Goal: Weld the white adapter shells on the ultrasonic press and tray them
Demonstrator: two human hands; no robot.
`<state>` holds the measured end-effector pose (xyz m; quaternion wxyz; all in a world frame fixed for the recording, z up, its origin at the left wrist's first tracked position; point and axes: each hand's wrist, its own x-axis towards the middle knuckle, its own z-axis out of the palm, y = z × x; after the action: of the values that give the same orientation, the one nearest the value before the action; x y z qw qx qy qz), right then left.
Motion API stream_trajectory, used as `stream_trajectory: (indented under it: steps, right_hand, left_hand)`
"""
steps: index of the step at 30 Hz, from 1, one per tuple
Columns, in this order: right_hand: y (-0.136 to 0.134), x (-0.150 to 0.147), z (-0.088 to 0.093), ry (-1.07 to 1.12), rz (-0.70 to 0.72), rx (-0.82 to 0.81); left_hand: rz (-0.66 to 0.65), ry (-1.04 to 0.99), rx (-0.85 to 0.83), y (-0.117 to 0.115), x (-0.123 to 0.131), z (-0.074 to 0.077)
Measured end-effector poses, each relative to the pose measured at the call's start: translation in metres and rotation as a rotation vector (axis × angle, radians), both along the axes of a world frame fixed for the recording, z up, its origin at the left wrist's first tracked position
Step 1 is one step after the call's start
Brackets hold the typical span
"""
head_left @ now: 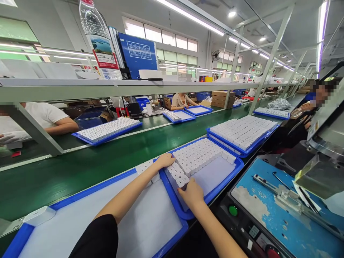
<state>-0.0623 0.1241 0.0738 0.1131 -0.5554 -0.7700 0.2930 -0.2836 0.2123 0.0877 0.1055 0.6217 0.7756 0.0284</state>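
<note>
My left hand [166,161] is closed on the far end of a short double row of small white plastic blocks [177,173], each with a small dark mark on its top face. At the near end of that row, my right hand [192,193] presses in with its fingers; the fingertips are partly hidden. The row sits over the left part of a blue tray [239,164], beside many more white blocks [197,154]. I cannot tell whether it touches the tray's bottom. Under my left forearm lies another blue tray [177,233], lined with white sheet, with a few blocks [145,167] at its far edge.
Farther right stand stacked full trays [242,132]. A machine with a blue plate [268,200] and a green button [233,210] is at right. Across the green conveyor belt [120,150] sits another full tray [107,129]. A shelf [150,86] spans overhead; co-workers sit opposite.
</note>
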Motion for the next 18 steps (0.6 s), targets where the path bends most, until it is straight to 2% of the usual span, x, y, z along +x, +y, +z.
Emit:
stream_trajectory:
  steps: [4,18]
  right_hand:
    - [-0.002,-0.001,0.003,-0.076,-0.019,0.026]
    - [-0.002,-0.005,-0.006,0.055,-0.008,0.035]
  left_hand:
    - [-0.004,-0.011,-0.007,-0.005,0.004,0.0]
    - [0.039,0.004,0.033,-0.012,0.019,0.01]
